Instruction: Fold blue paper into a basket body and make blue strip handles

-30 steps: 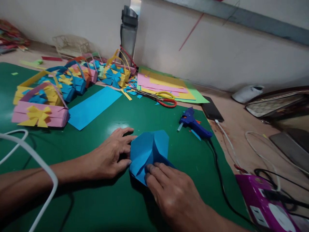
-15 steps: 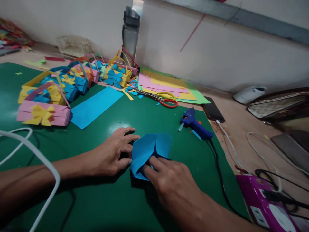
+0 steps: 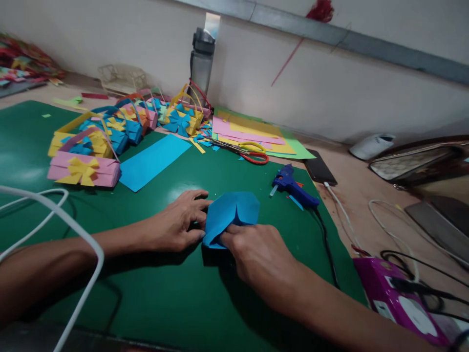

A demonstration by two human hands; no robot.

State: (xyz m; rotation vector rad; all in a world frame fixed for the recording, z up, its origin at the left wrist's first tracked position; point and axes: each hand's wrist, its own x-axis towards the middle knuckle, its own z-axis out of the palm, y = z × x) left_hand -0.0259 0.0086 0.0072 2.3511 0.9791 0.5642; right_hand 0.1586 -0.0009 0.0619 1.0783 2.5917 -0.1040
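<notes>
A piece of folded blue paper (image 3: 225, 210), shaped like a half-formed open box, stands on the green table top (image 3: 154, 298). My left hand (image 3: 185, 220) holds it from the left, with bent fingertips and thumb against its side. The fingers of my right hand (image 3: 256, 254) reach into the opening at the front, and their tips are hidden inside the fold. Behind my left hand lies a flat blue paper strip (image 3: 154, 161). To the right of the folded paper is a blue glue gun (image 3: 293, 187) with a clear glue stick poking out.
Small paper baskets with bows (image 3: 84, 168) stand at the back left. Scissors (image 3: 252, 152) lie before stacked coloured sheets (image 3: 252, 132) and a grey bottle (image 3: 202, 63). A white cable (image 3: 84, 234) crosses at left; a purple power box (image 3: 395, 293) sits at right.
Both hands and the folded paper appear slightly higher in view, partly because the camera has shifted. My right hand's fingers are deeper in the fold.
</notes>
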